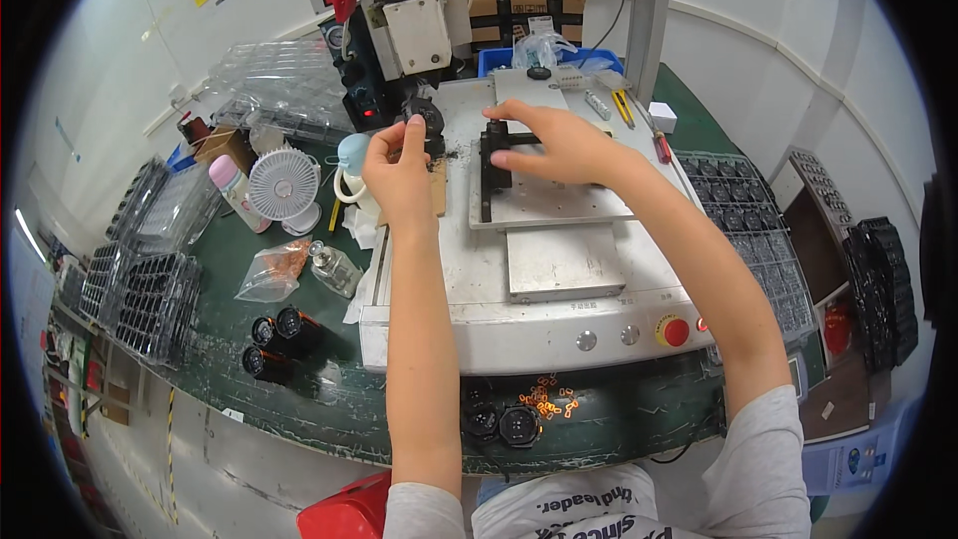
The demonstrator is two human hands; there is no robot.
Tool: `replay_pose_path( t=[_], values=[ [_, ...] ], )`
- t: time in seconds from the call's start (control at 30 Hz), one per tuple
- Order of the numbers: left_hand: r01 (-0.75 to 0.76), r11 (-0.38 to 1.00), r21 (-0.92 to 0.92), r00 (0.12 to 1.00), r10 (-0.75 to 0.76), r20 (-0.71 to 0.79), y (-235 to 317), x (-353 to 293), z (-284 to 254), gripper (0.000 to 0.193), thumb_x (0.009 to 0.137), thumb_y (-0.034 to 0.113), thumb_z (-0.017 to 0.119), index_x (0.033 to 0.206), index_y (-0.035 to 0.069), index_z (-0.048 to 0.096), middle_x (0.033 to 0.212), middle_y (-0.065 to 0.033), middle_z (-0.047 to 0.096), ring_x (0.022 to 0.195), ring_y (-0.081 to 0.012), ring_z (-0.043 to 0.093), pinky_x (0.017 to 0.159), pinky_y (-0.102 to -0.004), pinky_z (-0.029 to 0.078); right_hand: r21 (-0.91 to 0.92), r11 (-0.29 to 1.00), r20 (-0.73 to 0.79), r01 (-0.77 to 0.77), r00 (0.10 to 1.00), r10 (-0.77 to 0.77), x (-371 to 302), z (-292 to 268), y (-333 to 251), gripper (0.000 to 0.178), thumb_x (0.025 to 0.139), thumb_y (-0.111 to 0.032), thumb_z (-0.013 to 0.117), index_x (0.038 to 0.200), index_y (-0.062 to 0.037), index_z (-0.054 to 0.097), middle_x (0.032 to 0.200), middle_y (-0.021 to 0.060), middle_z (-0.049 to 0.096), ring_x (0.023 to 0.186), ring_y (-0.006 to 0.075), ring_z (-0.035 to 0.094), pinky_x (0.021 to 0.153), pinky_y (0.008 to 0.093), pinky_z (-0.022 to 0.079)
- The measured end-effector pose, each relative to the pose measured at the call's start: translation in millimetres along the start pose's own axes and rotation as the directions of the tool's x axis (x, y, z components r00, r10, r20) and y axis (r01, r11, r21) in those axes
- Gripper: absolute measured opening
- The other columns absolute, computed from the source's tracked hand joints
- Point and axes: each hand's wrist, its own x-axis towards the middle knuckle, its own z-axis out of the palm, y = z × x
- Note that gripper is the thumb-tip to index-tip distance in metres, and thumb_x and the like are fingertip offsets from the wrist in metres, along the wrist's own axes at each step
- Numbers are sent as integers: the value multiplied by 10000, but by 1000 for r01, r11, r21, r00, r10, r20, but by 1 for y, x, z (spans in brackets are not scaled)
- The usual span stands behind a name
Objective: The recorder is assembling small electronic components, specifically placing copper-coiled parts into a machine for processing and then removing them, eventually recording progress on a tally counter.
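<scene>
My left hand (pixel 399 175) is raised by the machine head, fingertips pinched at a small black round part (pixel 429 118); the fingers hide some of it. To the right, my right hand (pixel 564 147) reaches over the metal fixture plate (pixel 569 208). Its thumb and forefinger span the black fixture block (pixel 496 158) at the plate's left side, gripping it. The plate rides on a white bench-top machine (pixel 449 284). Above my left hand is the machine's pressing head (pixel 414 30).
A red stop button (pixel 673 330) sits on the machine's front. Black round parts (pixel 519 425) and orange rings (pixel 547 399) lie near the front edge. Left are a fan (pixel 284 190), a glass bottle (pixel 334 268) and black parts (pixel 289 329). Trays (pixel 743 230) flank the right.
</scene>
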Motion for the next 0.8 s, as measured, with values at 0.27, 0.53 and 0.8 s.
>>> replay_pose_path(
  t=[0.27, 0.53, 0.8],
  values=[
    [-38, 998, 44, 999, 37, 35, -1, -6, 5, 254, 850, 230, 745, 903, 1, 648, 795, -24, 617, 622, -69, 509, 577, -211, 408, 189, 981, -15, -36, 999, 40, 24, -7, 10, 397, 814, -295, 752, 1118, -77, 619, 1098, 89, 653, 1058, 230, 624, 987, 364, 463],
    [11, 1000, 28, 999, -12, 31, 6, -4, 3, 259, 848, 225, 747, 920, -1, 644, 805, -22, 615, 614, -70, 509, 574, -213, 409, 298, 954, 28, -42, 999, 35, 32, -6, 5, 409, 744, -183, 791, 1106, -75, 635, 1114, 38, 638, 1040, 176, 622, 962, 331, 475],
    [1, 999, 49, 999, -4, 53, 4, -7, 6, 293, 844, 251, 751, 951, -1, 648, 821, -21, 613, 632, -73, 523, 581, -212, 420, 55, 997, 20, 62, 998, -63, -7, 1, 14, 544, 821, -399, 710, 1272, -125, 579, 1318, 97, 563, 1252, 280, 500, 1062, 414, 382]
  ],
)
